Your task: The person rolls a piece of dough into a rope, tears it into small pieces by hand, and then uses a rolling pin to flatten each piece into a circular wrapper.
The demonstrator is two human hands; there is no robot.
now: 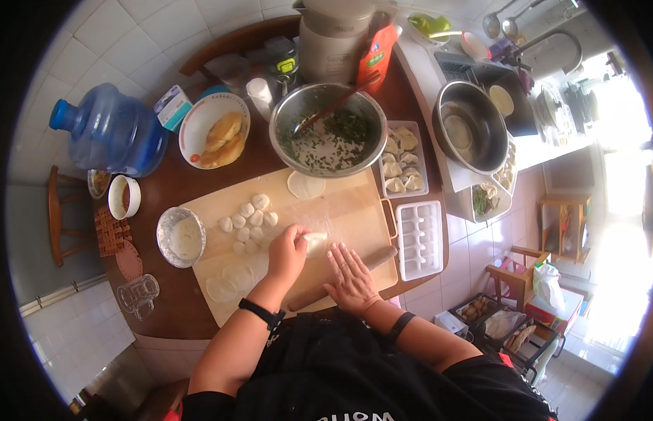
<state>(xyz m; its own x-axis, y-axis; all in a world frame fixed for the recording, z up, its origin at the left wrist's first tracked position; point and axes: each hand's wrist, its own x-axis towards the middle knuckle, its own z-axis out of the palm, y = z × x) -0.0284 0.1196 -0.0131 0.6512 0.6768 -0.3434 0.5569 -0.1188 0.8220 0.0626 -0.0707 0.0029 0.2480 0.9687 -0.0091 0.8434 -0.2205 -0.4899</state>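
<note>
My left hand [288,253] pinches the edge of a thin dough wrapper [316,244] over the wooden board [352,197]. Flat on the middle of a wooden rolling pin [308,297] lies my right hand [351,276], its fingers extended and its palm down. Several small dough pieces [256,218] sit left of centre on the board. Rolled wrappers [221,289] overlap at the lower left, and one more round wrapper [306,184] lies at the board's far edge. Behind it stands a steel bowl [379,149] of filling with chopped greens and a brown utensil.
A flour bowl [164,239] is left of the board, near a glass mug [139,296]. Right of it are a tray of dumplings [424,181] and a white compartment tray [437,242]. A plate of bread [189,123], a large water bottle [118,131] and a steel pot [469,128] stand farther off.
</note>
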